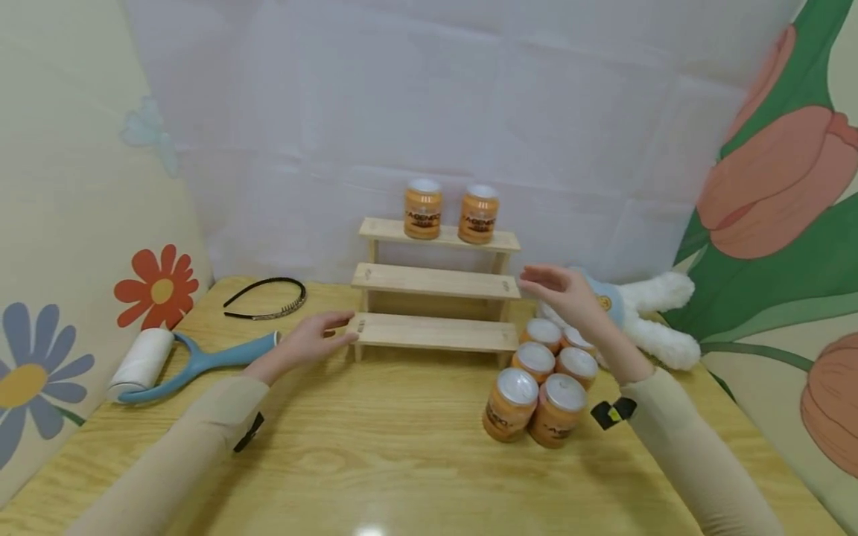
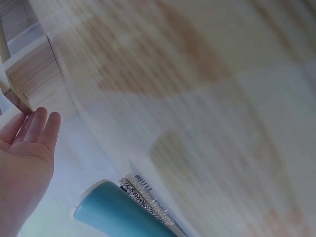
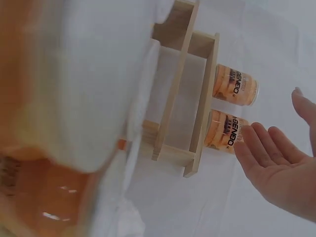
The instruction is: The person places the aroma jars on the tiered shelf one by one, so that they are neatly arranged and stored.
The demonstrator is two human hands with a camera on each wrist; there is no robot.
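A three-tier wooden shelf (image 1: pixel 436 331) stands at the back of the table. On its top tier sit two orange cans (image 1: pixel 422 210). My left hand (image 1: pixel 313 341) is at the left end of the lowest tier, fingertips right at the board's edge; the left wrist view shows its fingers extended. Beside the right end of the middle tier is my right hand (image 1: pixel 566 294), its palm bare and fingers spread from the thumb in the right wrist view. Below it, several more orange cans (image 1: pixel 511 406) stand grouped on the table, to the right of the shelf.
A white plush toy (image 1: pixel 660 339) in blue lies behind the grouped cans, partly hidden by the right arm. On the left are a blue-handled lint roller (image 1: pixel 201 363) and a black headband (image 1: pixel 264 283). A white cloth (image 1: pixel 335 134) hangs behind the shelf.
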